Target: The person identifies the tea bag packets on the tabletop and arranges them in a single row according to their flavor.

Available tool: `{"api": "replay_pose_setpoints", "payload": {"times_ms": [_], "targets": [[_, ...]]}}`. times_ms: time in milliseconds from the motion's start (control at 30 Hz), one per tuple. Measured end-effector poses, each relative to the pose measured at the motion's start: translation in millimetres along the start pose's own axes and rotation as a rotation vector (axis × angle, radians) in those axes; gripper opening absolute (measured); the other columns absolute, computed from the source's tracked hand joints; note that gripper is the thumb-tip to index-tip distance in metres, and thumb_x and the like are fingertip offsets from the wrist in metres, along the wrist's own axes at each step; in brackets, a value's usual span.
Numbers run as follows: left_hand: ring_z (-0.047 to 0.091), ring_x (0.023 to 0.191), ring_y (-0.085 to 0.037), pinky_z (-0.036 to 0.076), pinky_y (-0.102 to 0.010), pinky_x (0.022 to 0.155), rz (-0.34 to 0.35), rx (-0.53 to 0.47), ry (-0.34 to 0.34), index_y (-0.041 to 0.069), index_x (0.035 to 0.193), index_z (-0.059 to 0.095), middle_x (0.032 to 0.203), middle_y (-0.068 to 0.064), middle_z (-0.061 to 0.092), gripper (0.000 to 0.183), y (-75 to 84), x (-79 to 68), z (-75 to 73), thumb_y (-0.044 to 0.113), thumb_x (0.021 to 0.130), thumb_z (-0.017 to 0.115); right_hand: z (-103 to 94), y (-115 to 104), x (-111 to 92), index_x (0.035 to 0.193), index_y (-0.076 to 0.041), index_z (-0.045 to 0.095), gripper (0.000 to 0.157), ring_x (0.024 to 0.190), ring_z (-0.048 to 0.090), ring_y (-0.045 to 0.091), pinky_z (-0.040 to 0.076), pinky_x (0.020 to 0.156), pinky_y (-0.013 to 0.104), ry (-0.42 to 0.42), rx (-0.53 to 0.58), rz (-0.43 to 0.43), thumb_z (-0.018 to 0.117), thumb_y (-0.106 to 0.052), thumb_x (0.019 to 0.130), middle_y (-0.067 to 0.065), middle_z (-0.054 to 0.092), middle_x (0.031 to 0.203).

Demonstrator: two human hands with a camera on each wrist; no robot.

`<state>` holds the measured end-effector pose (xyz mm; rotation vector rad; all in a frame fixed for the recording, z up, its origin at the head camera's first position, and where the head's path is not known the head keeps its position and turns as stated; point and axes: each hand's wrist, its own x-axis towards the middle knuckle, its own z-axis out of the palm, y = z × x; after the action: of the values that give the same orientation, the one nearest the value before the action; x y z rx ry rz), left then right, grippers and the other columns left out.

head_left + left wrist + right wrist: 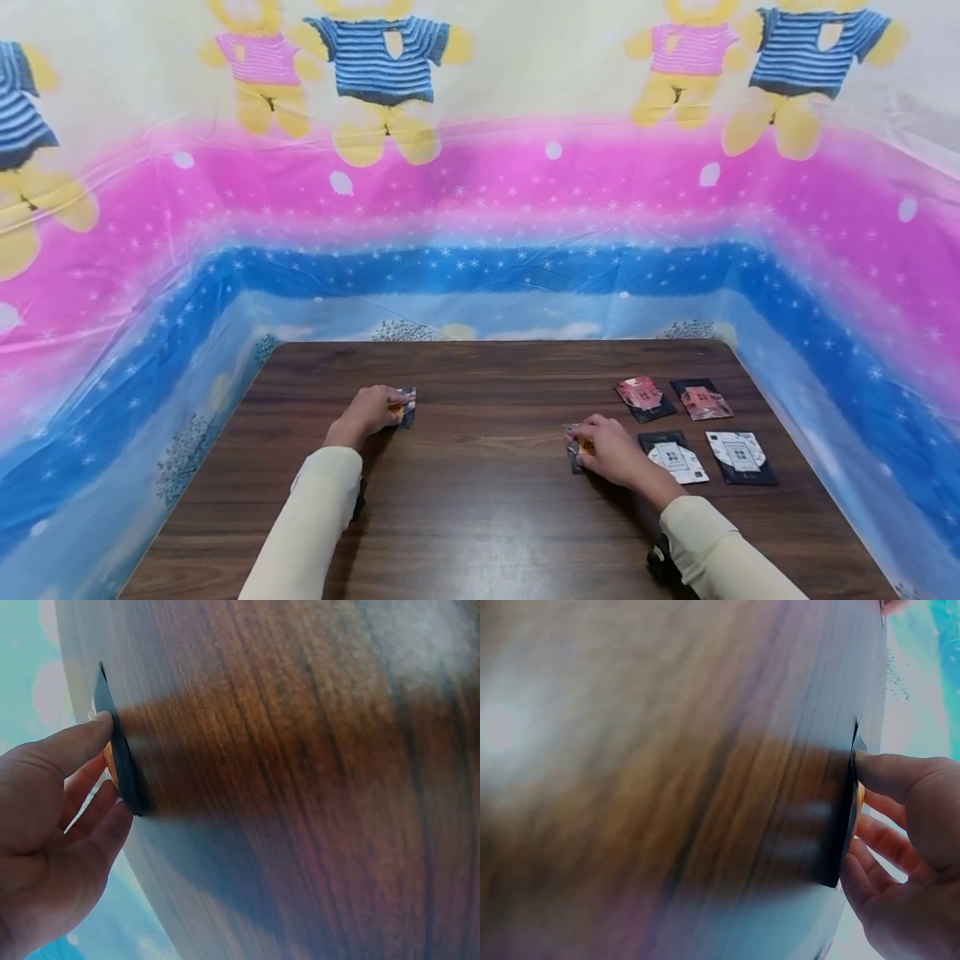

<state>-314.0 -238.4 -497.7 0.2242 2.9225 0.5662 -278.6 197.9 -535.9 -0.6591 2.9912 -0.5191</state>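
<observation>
My left hand [372, 410] pinches a small flat dark packet [408, 408] with an orange patch, low over the left half of the table. In the left wrist view the thumb and fingertips grip the edges of this packet [124, 757]. Right of centre, my right hand [611, 450] holds a similar dark packet [573, 454], also showing orange. The right wrist view shows that packet [847, 817] nearly edge-on between thumb and fingers. Each hand partly covers its packet, and whether either packet touches the table I cannot tell.
Two red-and-black packets [643, 397] [702, 399] lie at the back right of the brown wooden table [465, 508]. In front of them are two white-and-black packets [675, 457] [741, 457], one close beside my right hand. A printed cloth [480, 271] surrounds the back and sides.
</observation>
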Motion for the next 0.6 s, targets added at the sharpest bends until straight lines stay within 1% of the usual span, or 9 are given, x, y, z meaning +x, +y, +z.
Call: {"api": "replay_pose_setpoints", "payload": {"times_ms": [100,233,433,600], "targets": [[0.057,0.129,-0.041,0.051,-0.052,0.101,-0.016,-0.023,-0.007,0.016,0.136,0.068,0.145,-0.02,0.059,0.041,-0.1,0.4,0.6,0.008,0.096,0.07,1.7,-4,5,0.127,-0.013,0.071,0.04,0.111,0.061,0.032,0.05,0.097,0.053,-0.006,-0.014,-0.003,0.079,-0.02,0.089,0.01,0.065,0.123],[0.056,0.13,-0.042,0.051,-0.053,0.103,-0.034,-0.05,-0.014,0.016,0.137,0.067,0.147,-0.019,0.058,0.041,-0.5,1.1,3.0,0.009,0.096,0.07,3.0,-9,10,0.129,-0.012,0.07,0.041,0.112,0.06,0.032,0.049,0.1,0.052,-0.014,0.001,0.004,0.078,-0.019,0.09,0.011,0.065,0.124],[0.056,0.13,-0.041,0.051,-0.052,0.103,-0.023,-0.034,0.002,0.016,0.135,0.068,0.145,-0.018,0.059,0.04,-0.1,2.5,4.5,0.01,0.095,0.071,6.6,-19,21,0.129,-0.012,0.071,0.041,0.109,0.06,0.031,0.05,0.097,0.05,0.007,0.012,-0.024,0.078,-0.019,0.09,0.01,0.065,0.12],[0.058,0.127,-0.041,0.052,-0.051,0.101,-0.029,-0.045,0.0,0.016,0.136,0.067,0.145,-0.019,0.059,0.041,1.0,-1.2,6.2,0.01,0.096,0.07,14.7,-27,31,0.128,-0.011,0.071,0.04,0.109,0.06,0.031,0.05,0.097,0.05,0.006,0.041,-0.031,0.078,-0.019,0.09,0.011,0.065,0.12]]}}
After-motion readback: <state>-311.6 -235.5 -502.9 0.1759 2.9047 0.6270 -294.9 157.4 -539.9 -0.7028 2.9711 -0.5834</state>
